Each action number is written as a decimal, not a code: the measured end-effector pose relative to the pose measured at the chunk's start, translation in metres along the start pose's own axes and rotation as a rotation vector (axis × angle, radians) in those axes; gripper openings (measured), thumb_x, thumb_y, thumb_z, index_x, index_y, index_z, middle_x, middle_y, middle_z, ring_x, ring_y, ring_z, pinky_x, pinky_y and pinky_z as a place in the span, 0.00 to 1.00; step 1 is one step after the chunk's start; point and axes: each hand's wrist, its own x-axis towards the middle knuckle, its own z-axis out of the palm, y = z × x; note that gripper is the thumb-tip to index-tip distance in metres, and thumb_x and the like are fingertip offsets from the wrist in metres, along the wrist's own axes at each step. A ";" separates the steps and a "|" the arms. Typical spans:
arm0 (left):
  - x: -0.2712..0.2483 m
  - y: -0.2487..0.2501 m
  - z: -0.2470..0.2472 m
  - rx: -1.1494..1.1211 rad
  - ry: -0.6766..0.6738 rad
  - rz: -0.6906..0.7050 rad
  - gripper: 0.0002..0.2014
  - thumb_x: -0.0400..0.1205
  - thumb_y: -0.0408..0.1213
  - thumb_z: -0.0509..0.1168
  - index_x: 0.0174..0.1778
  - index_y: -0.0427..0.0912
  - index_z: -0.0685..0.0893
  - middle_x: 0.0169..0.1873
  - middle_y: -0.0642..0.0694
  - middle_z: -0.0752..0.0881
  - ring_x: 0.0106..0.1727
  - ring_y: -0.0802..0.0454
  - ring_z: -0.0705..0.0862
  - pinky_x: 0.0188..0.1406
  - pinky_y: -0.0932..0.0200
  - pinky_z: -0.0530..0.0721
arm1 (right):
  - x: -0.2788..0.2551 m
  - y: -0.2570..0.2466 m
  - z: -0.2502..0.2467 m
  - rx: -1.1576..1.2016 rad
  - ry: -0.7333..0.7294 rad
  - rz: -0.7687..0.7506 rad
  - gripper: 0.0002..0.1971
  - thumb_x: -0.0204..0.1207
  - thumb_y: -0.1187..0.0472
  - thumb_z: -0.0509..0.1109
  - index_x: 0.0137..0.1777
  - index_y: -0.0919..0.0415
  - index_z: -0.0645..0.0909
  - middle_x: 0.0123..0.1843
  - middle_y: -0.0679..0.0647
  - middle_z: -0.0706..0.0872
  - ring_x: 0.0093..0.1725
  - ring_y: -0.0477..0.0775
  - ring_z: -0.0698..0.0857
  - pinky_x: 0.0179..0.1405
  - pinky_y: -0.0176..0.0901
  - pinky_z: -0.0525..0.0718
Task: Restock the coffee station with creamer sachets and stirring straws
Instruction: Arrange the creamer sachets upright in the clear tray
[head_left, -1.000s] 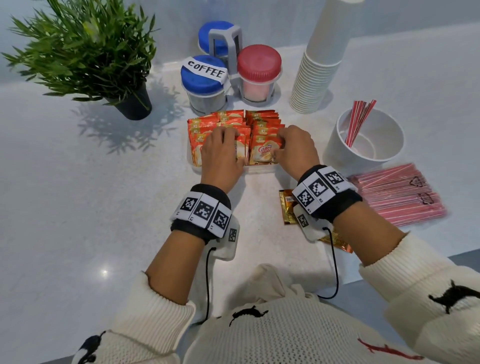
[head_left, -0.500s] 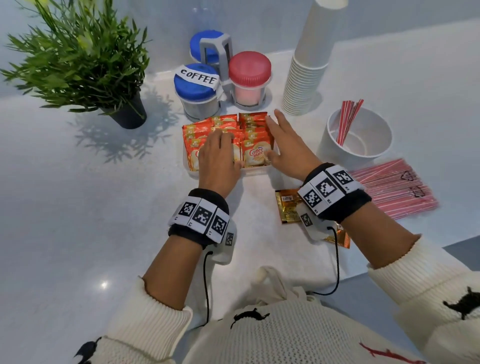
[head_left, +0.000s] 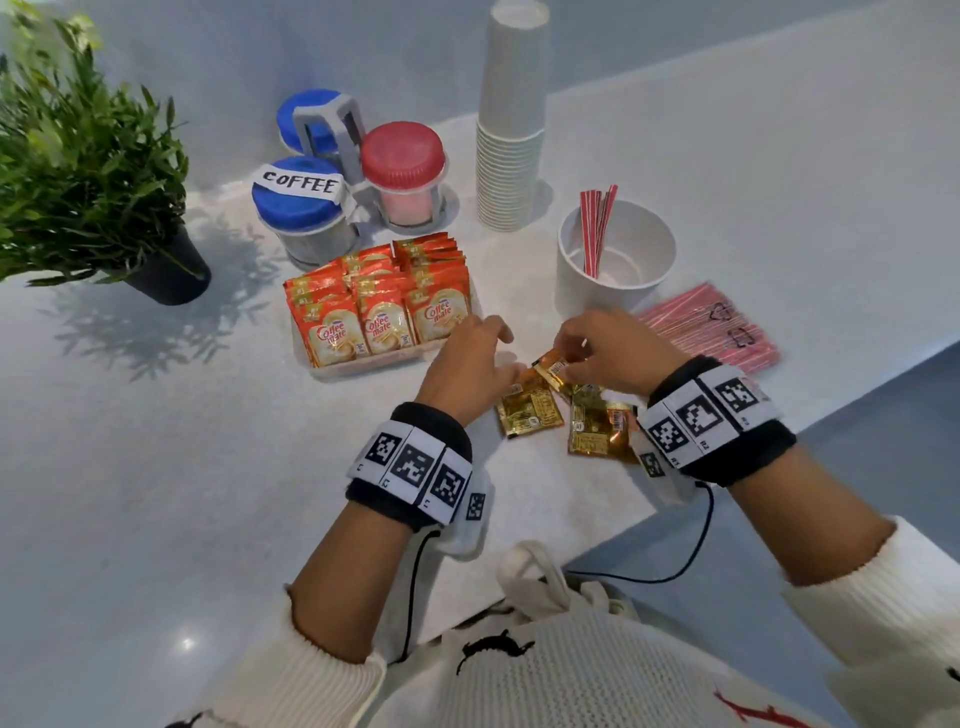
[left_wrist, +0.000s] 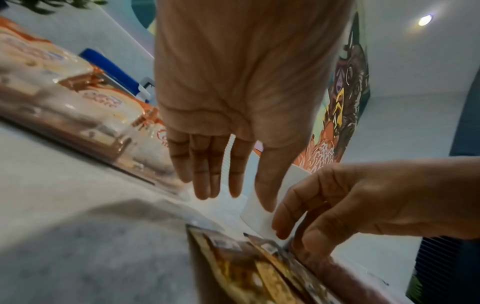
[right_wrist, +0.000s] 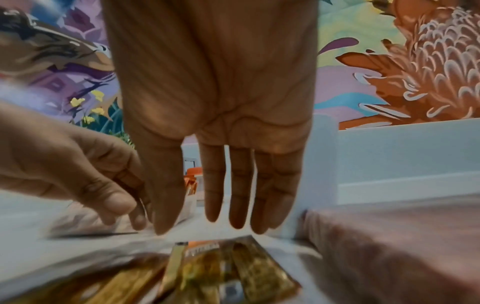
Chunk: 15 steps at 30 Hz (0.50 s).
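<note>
Both hands have left the tray (head_left: 363, 366) of creamer sachets (head_left: 382, 325). Now the left hand (head_left: 467, 364) hovers released while the right hand (head_left: 608, 353) pinches a gold sachet (head_left: 553, 366) from the surface (head_left: 156, 467). A loose pinch could drop it. Straws (head_left: 711, 327) lie beside the cup (head_left: 615, 260), visible from the head only; wrist views show the fingers (left_wrist: 288, 218) from beneath.

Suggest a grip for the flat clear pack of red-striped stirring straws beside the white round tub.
Likely pinch the straw pack across its narrow width at mid-length, from above: it lies flat and long on the counter, its long edges free, and the white tub crowds its left end.
</note>
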 end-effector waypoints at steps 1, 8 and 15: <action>0.001 0.001 0.003 0.011 -0.038 -0.013 0.19 0.79 0.40 0.68 0.64 0.39 0.76 0.63 0.40 0.75 0.63 0.45 0.77 0.61 0.52 0.77 | -0.002 0.003 0.003 -0.015 0.004 0.021 0.14 0.71 0.64 0.73 0.56 0.64 0.82 0.54 0.59 0.85 0.48 0.52 0.80 0.48 0.40 0.77; 0.001 0.006 0.019 0.236 -0.150 -0.025 0.24 0.76 0.39 0.70 0.67 0.41 0.73 0.64 0.40 0.71 0.68 0.43 0.70 0.64 0.47 0.75 | -0.005 0.001 0.031 -0.213 0.054 0.066 0.25 0.70 0.52 0.72 0.65 0.59 0.70 0.62 0.59 0.72 0.62 0.65 0.75 0.61 0.58 0.79; -0.003 0.002 0.017 0.318 -0.119 -0.068 0.24 0.76 0.39 0.71 0.66 0.42 0.72 0.65 0.41 0.69 0.69 0.42 0.67 0.61 0.46 0.73 | -0.003 -0.009 0.038 -0.344 0.137 0.002 0.20 0.76 0.66 0.65 0.66 0.62 0.66 0.64 0.62 0.73 0.63 0.65 0.77 0.57 0.54 0.77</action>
